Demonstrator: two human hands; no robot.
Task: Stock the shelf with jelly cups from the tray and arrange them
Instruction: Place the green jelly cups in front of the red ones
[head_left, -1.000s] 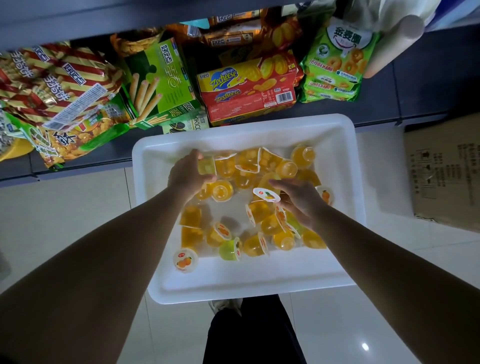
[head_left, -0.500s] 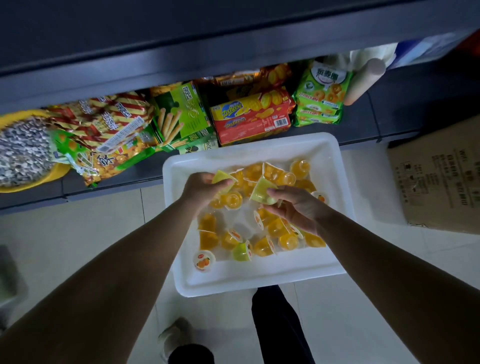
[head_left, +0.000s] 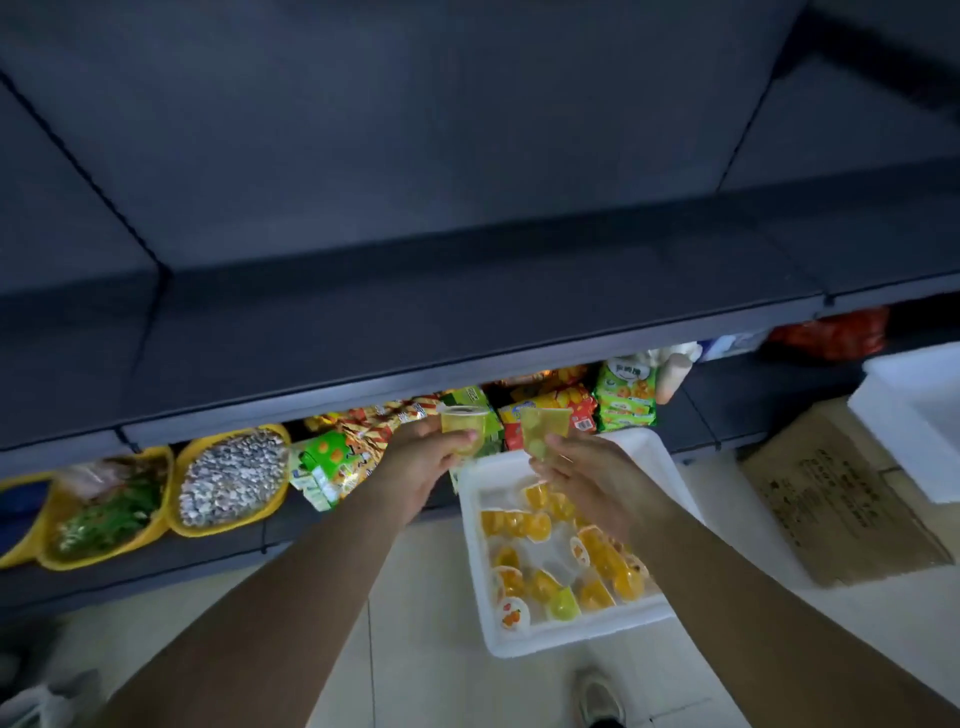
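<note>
My left hand grips a yellowish jelly cup held above the floor in front of the lower shelf. My right hand pinches a second pale green-yellow jelly cup beside it. Both cups hang above the far end of the white foam tray, which sits on the floor and holds several orange and yellow jelly cups plus a green one. A wide dark grey shelf spreads bare above the hands.
The lower shelf holds snack bags and biscuit boxes and yellow baskets of seeds and greens. A cardboard sheet and a white foam box lie at the right. My shoe is below the tray.
Both hands have risen out of the tray, each carrying one jelly cup. The view has tilted up, bringing the bare dark shelf into sight.
</note>
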